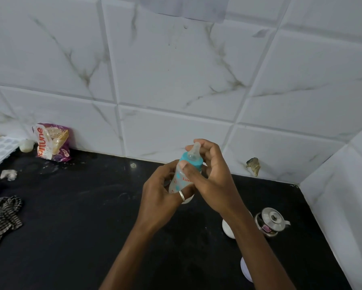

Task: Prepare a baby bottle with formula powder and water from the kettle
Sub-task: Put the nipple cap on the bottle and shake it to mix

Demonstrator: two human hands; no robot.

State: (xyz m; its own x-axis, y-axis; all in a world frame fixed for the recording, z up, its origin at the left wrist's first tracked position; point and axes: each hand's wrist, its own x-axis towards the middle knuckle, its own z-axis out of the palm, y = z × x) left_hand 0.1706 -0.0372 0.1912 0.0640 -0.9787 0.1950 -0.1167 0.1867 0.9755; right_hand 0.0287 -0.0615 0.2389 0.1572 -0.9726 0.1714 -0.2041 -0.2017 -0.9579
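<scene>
- Holding the bottle (181, 177) in the air over the table (92, 206), tilted with its top away from you, means any slip drops it onto a hard surface.
- Your left hand (159, 193) has its fingers (168, 166) curled round the body. Your right hand (215, 176) has its fingers curled about the teal collar (193, 163) and the teat (195, 150).
- If you are turning the collar at this tilt, the thread may catch crooked. A crooked collar would likely leak once the bottle is shaken or tipped.
- Your right fingers lie against the teat itself, so they could soil the part that goes in the mouth. Grip the collar only.
- The base looks whitish, but I cannot tell how full the bottle is. If there is liquid in it, a loose collar at this angle could spill.
- A white pot (227, 228) sits right under your right forearm, with the kettle (270, 223) just beside it. Lowering that arm carelessly could knock either one, and the kettle may hold hot water.
- The packet (52, 142) and the cloth (2, 216) lie well apart to the left and pose no risk.
</scene>
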